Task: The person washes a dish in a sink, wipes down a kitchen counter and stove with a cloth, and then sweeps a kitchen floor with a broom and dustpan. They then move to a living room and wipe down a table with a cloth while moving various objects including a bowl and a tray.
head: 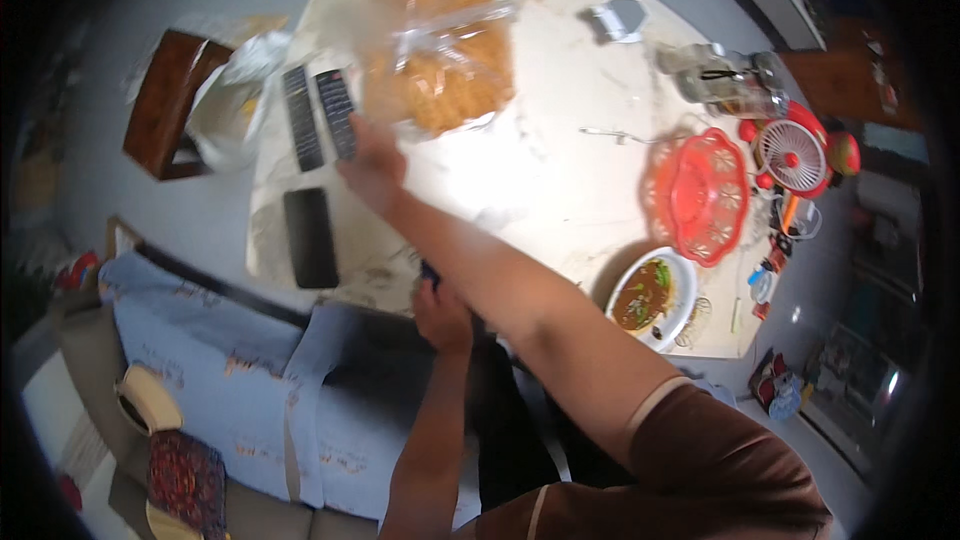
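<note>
My right hand (376, 163) reaches across the marble-patterned table (555, 240) and has its fingers around the near end of a black remote control (335, 108). Beside that lies a second dark remote control (302, 119). Closer to the table's edge rests a black smartphone (311, 238), screen dark. Below my right forearm, my left hand (444, 318) holds a small dark blue object (429, 273) near the table edge; most of it is hidden. A clear plastic bag of orange-brown food (454, 52) sits just beyond my right hand.
A red plastic basket (701, 195) and a white bowl of brown sauce (645, 296) stand on the right. Past them are glass jars (731, 78) and a small red fan (791, 153). A wooden stool (165, 108) with a white plastic bag (232, 108) stands left, a covered sofa (217, 375) below.
</note>
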Motion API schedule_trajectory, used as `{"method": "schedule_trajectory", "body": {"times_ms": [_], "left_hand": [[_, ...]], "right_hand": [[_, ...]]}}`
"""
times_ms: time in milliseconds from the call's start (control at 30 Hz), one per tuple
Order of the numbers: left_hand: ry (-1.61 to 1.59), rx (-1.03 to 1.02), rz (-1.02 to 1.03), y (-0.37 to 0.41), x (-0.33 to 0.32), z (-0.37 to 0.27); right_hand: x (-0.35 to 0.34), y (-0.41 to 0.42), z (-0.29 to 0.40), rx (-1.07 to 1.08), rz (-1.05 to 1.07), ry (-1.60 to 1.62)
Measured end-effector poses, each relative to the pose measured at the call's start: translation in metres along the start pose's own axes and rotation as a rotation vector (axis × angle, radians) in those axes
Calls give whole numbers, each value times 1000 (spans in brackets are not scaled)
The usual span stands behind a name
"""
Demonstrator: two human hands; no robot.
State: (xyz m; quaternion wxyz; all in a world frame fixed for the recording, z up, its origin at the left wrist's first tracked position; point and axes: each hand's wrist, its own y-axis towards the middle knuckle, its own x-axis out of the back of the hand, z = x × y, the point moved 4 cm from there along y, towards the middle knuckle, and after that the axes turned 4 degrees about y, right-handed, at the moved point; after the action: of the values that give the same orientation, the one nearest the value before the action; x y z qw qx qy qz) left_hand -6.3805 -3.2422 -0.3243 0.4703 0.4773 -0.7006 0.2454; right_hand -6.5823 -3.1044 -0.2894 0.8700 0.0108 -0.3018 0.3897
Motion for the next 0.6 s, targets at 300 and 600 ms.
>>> {"method": "schedule_trajectory", "body": {"times_ms": [300, 600], "left_hand": [[117, -102, 38, 15, -14, -20], [-7, -453, 81, 163, -81, -184]], "right_hand": [[141, -153, -75, -90, 329, 446], [278, -442, -196, -733, 475, 210]]}}
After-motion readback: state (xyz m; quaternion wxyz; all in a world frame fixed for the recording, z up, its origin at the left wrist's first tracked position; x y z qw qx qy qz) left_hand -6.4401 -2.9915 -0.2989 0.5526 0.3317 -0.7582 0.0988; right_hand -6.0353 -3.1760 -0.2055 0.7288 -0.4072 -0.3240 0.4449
